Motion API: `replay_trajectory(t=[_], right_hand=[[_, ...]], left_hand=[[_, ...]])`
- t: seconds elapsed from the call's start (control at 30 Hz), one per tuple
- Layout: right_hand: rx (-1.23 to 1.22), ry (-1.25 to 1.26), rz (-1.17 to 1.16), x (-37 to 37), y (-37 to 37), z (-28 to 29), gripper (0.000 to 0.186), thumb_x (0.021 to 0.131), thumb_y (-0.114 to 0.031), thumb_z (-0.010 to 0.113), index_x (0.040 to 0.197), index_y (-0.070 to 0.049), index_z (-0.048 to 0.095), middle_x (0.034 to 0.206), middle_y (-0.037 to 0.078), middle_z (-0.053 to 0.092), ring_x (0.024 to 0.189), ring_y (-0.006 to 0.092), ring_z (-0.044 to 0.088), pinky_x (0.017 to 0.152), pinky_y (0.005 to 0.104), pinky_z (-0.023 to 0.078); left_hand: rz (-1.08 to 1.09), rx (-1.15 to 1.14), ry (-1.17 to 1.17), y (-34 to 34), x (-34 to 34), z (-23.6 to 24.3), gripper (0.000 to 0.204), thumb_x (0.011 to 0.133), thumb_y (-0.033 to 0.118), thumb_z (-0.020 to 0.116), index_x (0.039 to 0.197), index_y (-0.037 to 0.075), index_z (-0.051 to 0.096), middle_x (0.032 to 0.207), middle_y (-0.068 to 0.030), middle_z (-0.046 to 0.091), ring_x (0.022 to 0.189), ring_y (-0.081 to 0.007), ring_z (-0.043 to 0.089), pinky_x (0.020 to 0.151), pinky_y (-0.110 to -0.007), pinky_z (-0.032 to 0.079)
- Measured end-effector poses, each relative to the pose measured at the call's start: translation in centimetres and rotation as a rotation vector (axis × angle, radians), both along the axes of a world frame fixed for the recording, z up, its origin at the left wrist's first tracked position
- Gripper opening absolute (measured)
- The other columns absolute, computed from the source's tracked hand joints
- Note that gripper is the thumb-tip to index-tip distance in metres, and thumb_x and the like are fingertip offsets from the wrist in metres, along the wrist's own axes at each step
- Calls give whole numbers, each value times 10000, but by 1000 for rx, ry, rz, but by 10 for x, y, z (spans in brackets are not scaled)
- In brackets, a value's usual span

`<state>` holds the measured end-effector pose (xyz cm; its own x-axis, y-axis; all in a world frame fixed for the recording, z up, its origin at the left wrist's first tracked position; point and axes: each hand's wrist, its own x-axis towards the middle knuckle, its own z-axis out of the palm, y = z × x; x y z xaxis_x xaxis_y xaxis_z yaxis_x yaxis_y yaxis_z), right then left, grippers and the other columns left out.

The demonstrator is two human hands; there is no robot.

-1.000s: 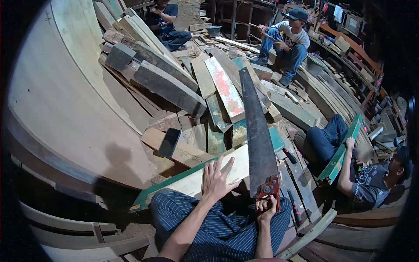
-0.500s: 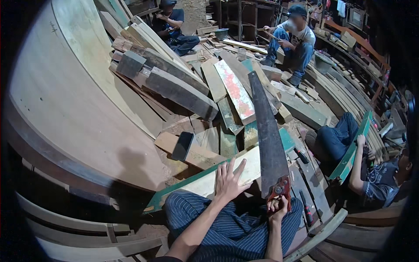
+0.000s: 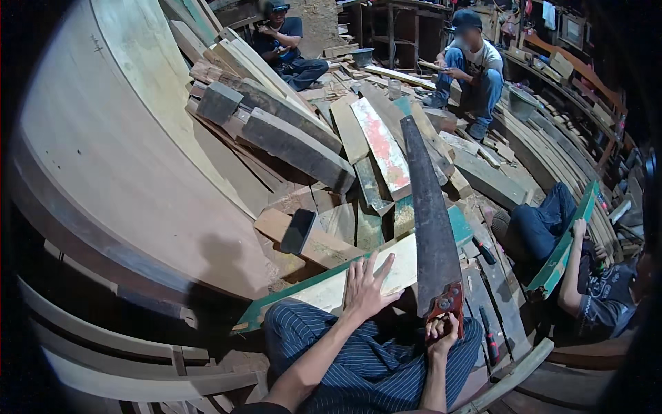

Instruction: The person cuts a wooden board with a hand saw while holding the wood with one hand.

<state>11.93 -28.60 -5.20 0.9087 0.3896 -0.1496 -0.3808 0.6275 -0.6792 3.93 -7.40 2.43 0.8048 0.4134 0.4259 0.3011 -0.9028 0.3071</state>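
Note:
My right hand [image 3: 443, 331] is wrapped round the red handle of a handsaw [image 3: 433, 228]. Its long dark blade points up and away, tilted a little left, and passes in front of the right part of a pale board with green edges [image 3: 321, 291]. On that board lies my left hand [image 3: 365, 288], fingers spread, holding nothing. The board runs slantwise just beyond my knees. Whether the saw teeth touch it I cannot tell. A dark smartphone [image 3: 298, 231] rests on a brown wood block [image 3: 336, 252] beyond the board.
Thick timber offcuts [image 3: 300, 148] pile up ahead. A large curved wooden panel [image 3: 138, 186] fills the left. Screwdriver-like tools [image 3: 491, 341] lie right of my knee. A person at right holds a green board [image 3: 565, 241]; two people [image 3: 476, 69] sit at the back.
The whole view has shifted slightly, so things appear a little further right and lower. At the back right, the person's hands have come closer together. My left hand and the saw keep much the same pose.

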Motion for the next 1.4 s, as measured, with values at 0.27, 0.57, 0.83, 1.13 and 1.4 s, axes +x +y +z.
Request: replay_trajectory(t=[0.27,0.57,0.83,1.13,1.4], right_hand=[[84,-28,51,4,-2,-8,271,994,-328,495,837,-108,507,494,-46,270,374,111,312,420,293,351],[62,67,-4,0,-6,-10,274,999,-337,498,876,-97,541,488,-44,269,371,110,310,408,293,341],[35,23,-3,3,-4,-11,293,987,-363,508,865,-99,540,490,-55,254,368,103,285,405,288,331],[17,-8,4,1,-3,-8,269,994,-349,509,887,-108,562,490,-53,247,367,107,289,406,294,327],[50,19,-2,-4,-13,-12,272,980,-346,523,859,-104,543,482,-49,251,360,112,286,389,287,314]], left_hand=[[-9,-6,13,4,0,9,772,790,557,720,1433,173,536,1416,-200,434,1187,-379,452,1041,-542,339],[-254,-95,-135,103,-6,45,272,949,216,588,955,-36,689,1058,-185,655,1024,-350,592,957,-473,419],[113,-226,-175,100,-10,32,146,874,160,681,819,27,702,695,-170,672,676,-352,679,603,-448,507],[-28,-285,-185,89,-8,14,580,787,318,765,1257,46,564,1464,-298,376,1445,-427,244,1156,-561,178],[-177,-305,84,81,-11,22,703,983,428,529,1542,68,303,1487,-299,386,1425,-427,302,1185,-562,155]])
